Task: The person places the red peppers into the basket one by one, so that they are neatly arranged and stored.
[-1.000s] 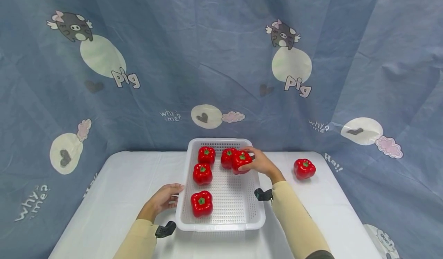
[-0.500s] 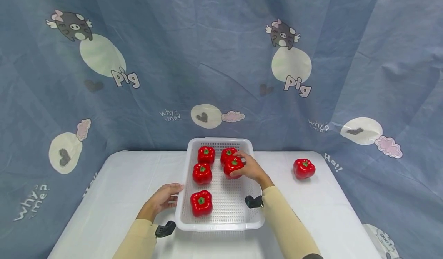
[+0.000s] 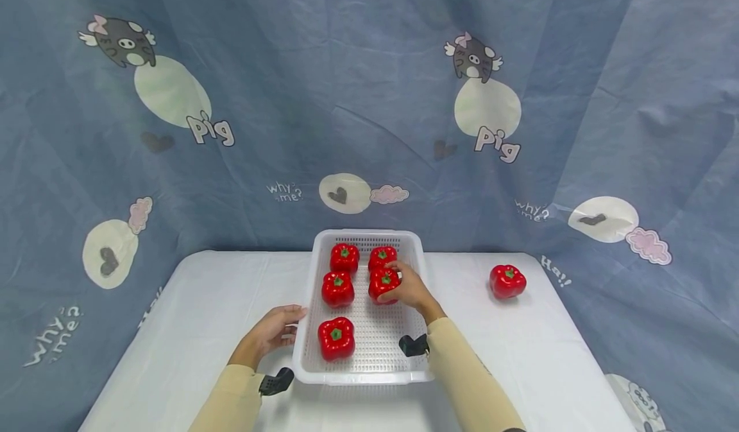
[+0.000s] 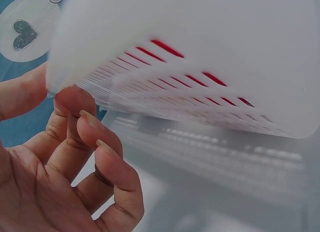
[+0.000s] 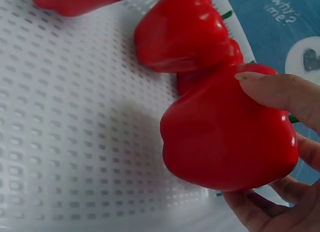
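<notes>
A white perforated plastic basket (image 3: pixel 398 377) sits mid-table. At its left rim is my left hand (image 3: pixel 272 330); in the left wrist view its thumb and index finger pinch the rim, the other fingers curling below. My right hand (image 3: pixel 412 291) holds a glossy red bell pepper (image 3: pixel 381 285) inside the basket, thumb on one side and fingers on the other. Whether that pepper touches the basket floor I cannot tell. Just behind it is another red bell pepper (image 3: pixel 382 256). Down the left side stand a back pepper (image 3: pixel 344 260), a middle pepper (image 3: pixel 337 291) and a front pepper (image 3: pixel 336 340).
One more red bell pepper (image 3: pixel 507 282) lies on the white tabletop (image 3: pixel 502 348), right of the basket. A blue curtain (image 3: pixel 369 130) with pig prints hangs behind the table's back edge.
My right hand has carried the held pepper left and slightly nearer, from the basket's back right to in front of the back pepper. The left hand stays at the rim.
</notes>
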Action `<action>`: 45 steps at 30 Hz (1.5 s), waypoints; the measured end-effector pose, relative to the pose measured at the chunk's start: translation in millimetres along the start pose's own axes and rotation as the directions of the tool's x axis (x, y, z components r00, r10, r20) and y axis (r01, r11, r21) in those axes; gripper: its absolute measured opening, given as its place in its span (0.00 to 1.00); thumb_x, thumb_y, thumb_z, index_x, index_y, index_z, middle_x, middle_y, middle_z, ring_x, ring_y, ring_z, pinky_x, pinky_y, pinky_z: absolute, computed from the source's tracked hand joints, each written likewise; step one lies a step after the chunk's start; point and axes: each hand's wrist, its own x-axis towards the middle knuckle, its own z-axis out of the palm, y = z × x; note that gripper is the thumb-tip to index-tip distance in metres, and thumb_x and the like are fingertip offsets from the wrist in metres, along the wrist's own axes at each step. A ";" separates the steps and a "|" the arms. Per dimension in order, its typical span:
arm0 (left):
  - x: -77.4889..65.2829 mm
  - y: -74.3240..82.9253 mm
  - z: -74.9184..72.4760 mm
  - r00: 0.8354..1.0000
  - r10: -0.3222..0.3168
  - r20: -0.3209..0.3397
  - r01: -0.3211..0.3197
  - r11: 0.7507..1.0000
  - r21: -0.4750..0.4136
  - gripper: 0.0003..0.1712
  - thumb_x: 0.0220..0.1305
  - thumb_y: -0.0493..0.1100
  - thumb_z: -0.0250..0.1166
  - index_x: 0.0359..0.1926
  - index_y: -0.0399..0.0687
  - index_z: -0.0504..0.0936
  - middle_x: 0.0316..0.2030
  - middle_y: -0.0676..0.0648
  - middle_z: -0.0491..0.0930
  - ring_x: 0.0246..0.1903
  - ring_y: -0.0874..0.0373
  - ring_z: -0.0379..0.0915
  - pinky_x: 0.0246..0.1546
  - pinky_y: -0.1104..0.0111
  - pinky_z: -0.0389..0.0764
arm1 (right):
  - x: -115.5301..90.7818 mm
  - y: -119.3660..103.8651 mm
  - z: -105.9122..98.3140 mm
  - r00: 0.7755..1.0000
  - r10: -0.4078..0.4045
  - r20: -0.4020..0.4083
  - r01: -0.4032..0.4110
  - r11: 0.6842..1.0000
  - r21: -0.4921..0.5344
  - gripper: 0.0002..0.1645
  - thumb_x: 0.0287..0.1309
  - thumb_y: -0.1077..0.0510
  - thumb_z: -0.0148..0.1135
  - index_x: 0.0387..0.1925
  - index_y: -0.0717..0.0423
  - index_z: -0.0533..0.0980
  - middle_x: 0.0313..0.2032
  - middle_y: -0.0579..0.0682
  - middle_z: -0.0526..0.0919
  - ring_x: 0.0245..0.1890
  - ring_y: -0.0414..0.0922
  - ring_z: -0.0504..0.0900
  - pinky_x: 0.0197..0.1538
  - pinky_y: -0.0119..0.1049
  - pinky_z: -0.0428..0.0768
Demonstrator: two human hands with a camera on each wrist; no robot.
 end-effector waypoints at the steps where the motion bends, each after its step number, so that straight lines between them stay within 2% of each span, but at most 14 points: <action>1: 0.3 0.0 0.4 1.000 0.000 -0.004 0.000 1.000 -0.001 0.23 0.65 0.50 0.62 0.54 0.37 0.78 0.41 0.43 0.83 0.35 0.51 0.76 0.35 0.64 0.80 | -0.2 0.5 1.0 1.000 0.001 0.000 -0.001 1.000 -0.003 0.46 0.37 0.64 0.79 0.60 0.58 0.68 0.58 0.59 0.71 0.58 0.58 0.70 0.55 0.55 0.74; 8: 0.0 -0.8 0.8 1.000 -0.002 -0.009 0.003 1.000 0.010 0.24 0.65 0.50 0.62 0.54 0.37 0.78 0.41 0.43 0.82 0.35 0.51 0.76 0.35 0.63 0.80 | -0.4 3.5 6.3 0.999 0.033 -0.025 -0.033 0.999 -0.012 0.44 0.35 0.65 0.79 0.58 0.58 0.69 0.57 0.60 0.72 0.58 0.58 0.70 0.56 0.56 0.74; 20: 0.1 -3.0 -0.1 1.000 0.000 -0.013 0.000 1.000 0.009 0.24 0.64 0.51 0.63 0.53 0.38 0.79 0.41 0.44 0.82 0.35 0.51 0.76 0.35 0.64 0.80 | 4.8 11.1 12.5 0.999 0.049 -0.001 -0.049 0.997 -0.056 0.42 0.34 0.65 0.80 0.56 0.57 0.71 0.54 0.58 0.74 0.57 0.57 0.71 0.56 0.56 0.74; 34: -2.1 -0.8 0.2 1.000 0.015 0.011 -0.015 1.000 0.004 0.25 0.65 0.50 0.62 0.54 0.36 0.77 0.43 0.43 0.82 0.36 0.51 0.76 0.37 0.62 0.80 | 3.1 7.4 11.2 1.000 0.024 -0.011 -0.025 0.996 -0.086 0.41 0.35 0.63 0.80 0.54 0.57 0.71 0.51 0.57 0.72 0.53 0.55 0.71 0.54 0.54 0.76; 41: -2.0 0.0 0.7 1.000 0.008 0.003 -0.008 1.000 0.009 0.24 0.65 0.49 0.62 0.55 0.36 0.77 0.43 0.43 0.82 0.36 0.51 0.76 0.37 0.62 0.81 | -1.4 4.6 4.7 1.000 0.017 -0.007 -0.017 0.997 -0.072 0.43 0.36 0.61 0.79 0.57 0.57 0.70 0.56 0.58 0.71 0.57 0.58 0.70 0.53 0.54 0.76; 45: -2.1 1.0 1.1 1.000 0.011 0.003 -0.011 1.000 0.014 0.25 0.65 0.50 0.62 0.54 0.36 0.77 0.43 0.43 0.82 0.36 0.51 0.76 0.37 0.62 0.81 | -4.7 2.2 -3.2 1.000 -0.004 0.023 0.005 0.999 -0.044 0.43 0.39 0.61 0.78 0.60 0.58 0.68 0.58 0.59 0.71 0.58 0.60 0.70 0.53 0.53 0.77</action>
